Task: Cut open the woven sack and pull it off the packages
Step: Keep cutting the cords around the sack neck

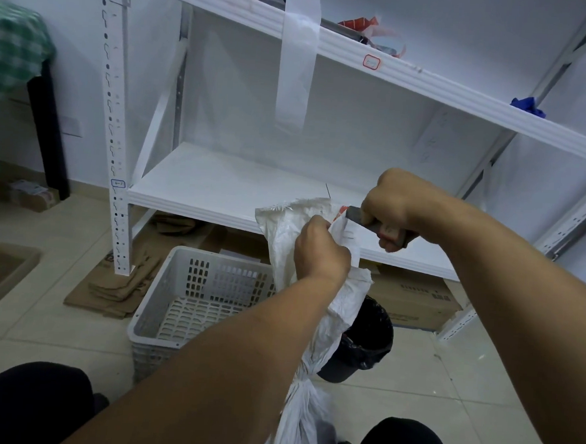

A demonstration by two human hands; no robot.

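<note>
A white woven sack (345,304) hangs upright between my knees, tied off at a knot low down. Its frayed top edge stands up in front of the shelf. My left hand (320,254) grips the gathered sack just below that top edge. My right hand (395,207) is curled round the grey handle of a cutter (364,218), whose tip meets the sack's top at its right side. Below the knot the sack bulges between my legs; its contents are hidden.
A white slotted plastic basket (163,303) stands on the tiled floor in front of me. A black lined bin (370,339) sits right behind the sack. The white metal rack (218,186) rises beyond, with flattened cardboard (116,290) and a box (414,298) under it.
</note>
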